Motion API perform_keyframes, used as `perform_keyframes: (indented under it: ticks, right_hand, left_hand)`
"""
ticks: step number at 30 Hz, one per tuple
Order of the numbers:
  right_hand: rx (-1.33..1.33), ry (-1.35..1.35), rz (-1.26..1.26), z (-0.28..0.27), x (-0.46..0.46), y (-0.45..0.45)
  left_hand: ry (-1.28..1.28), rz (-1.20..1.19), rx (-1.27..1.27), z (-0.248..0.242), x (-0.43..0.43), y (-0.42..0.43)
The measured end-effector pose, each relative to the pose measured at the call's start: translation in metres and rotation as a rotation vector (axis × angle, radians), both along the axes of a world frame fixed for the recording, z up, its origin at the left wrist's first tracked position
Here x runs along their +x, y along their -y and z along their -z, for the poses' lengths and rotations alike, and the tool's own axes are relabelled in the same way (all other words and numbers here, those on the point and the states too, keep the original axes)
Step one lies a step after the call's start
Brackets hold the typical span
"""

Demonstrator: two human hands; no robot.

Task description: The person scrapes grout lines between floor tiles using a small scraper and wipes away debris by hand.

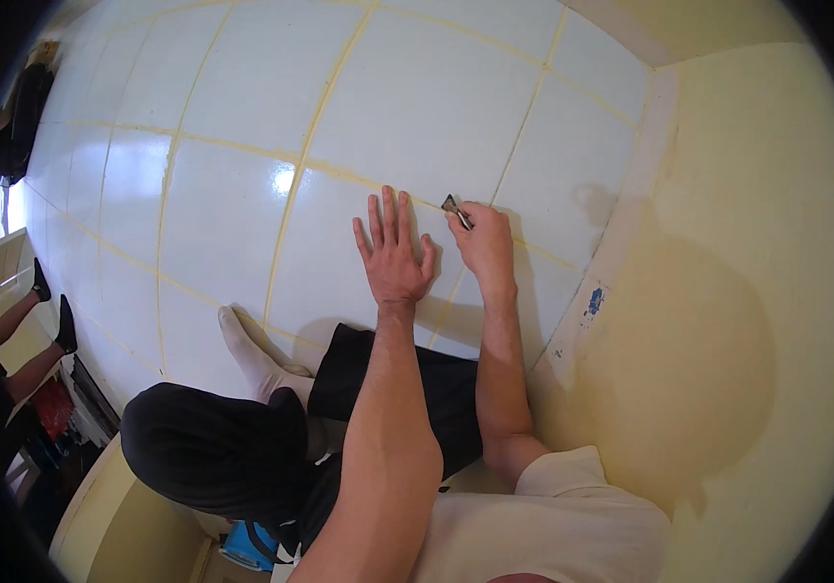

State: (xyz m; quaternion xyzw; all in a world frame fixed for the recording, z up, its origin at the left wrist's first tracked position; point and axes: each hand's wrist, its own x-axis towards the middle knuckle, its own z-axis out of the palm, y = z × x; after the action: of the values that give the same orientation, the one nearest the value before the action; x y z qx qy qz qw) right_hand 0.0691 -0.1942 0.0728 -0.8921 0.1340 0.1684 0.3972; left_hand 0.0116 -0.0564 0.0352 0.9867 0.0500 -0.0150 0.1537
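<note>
My right hand (pixel 488 237) grips a small hand tool (pixel 456 210), probably a knife or scraper, with a dark pointed tip and a metal-looking body. Its tip is at a yellow grout line between glossy white floor tiles (pixel 431 109). Much of the tool's handle is hidden by my fingers. To the left of it, my left hand (pixel 393 262) lies palm down on a tile, fingers spread and holding nothing. Its fingertips reach the same grout line.
A yellow wall (pixel 723 306) with a pale base strip rises close on my right. My knee in black cloth (pixel 213 437) and a socked foot (pixel 249 350) are at lower left. Another person's legs (pixel 30 372) show at far left, and a black bag-like object (pixel 20 124) above them.
</note>
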Motion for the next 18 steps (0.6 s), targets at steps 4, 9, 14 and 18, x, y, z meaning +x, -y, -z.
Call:
perform_keyframes:
  ticks: [4, 9, 14, 18]
  right_hand:
    - [-0.029, -0.08, -0.027, -0.002, 0.0, 0.014]
    - [0.003, -0.026, -0.023, 0.005, -0.002, 0.009]
    - [0.005, 0.047, -0.016, 0.009, 0.002, -0.003]
    - [-0.006, -0.039, -0.055, 0.004, -0.001, 0.016]
  left_hand:
    - [-0.01, -0.004, 0.021, -0.002, 0.001, -0.002]
    - [-0.006, 0.006, -0.008, -0.001, 0.001, 0.0]
    - [-0.003, -0.001, -0.016, -0.003, 0.002, 0.004]
    - [-0.013, -0.003, 0.002, -0.003, 0.0, -0.002]
